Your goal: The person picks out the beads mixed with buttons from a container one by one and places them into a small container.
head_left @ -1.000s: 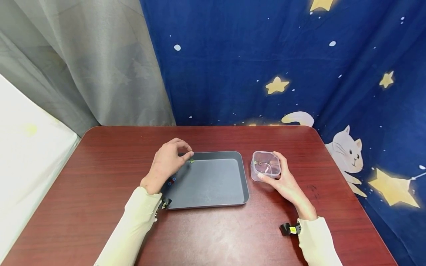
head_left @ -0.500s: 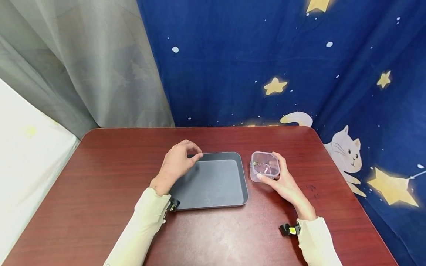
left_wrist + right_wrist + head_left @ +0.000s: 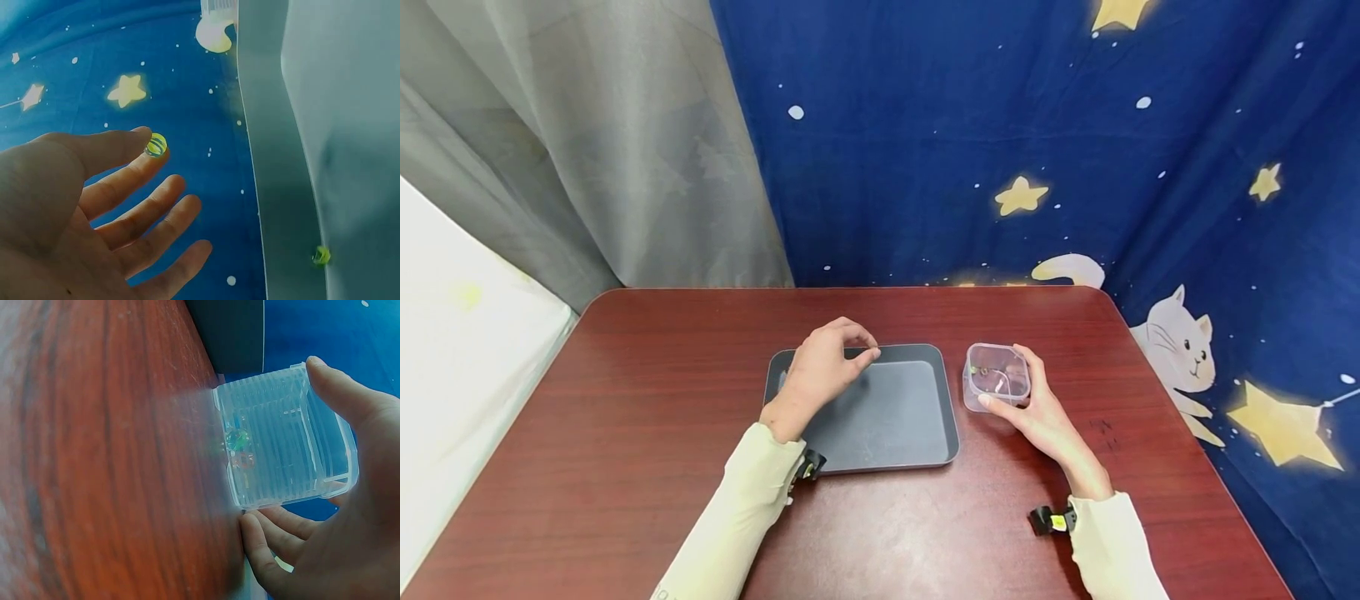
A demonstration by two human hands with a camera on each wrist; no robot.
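Over the tray's far side, my left hand (image 3: 823, 371) pinches a small yellow-green glass marble (image 3: 155, 144) between thumb and index fingertip; its other fingers are spread loosely. The grey rectangular tray (image 3: 895, 417) lies below the hand, and a second yellow-green marble (image 3: 322, 255) shows against it in the left wrist view. My right hand (image 3: 1041, 417) grips a clear square plastic box (image 3: 997, 371) from its right side, with the box standing on the table just right of the tray. Through its wall appear a green marble (image 3: 237, 439) and a reddish one (image 3: 244, 461).
Everything stands on a dark red wood table (image 3: 625, 433). Behind it hang a grey curtain (image 3: 587, 167) and a blue star-patterned curtain (image 3: 910, 150). My left hand and forearm hide part of the tray's left half.
My left hand has moved right over the tray, carrying the pinched marble. The red and blue marbles seen earlier near its wrist are now out of sight. My right hand and box stay put.
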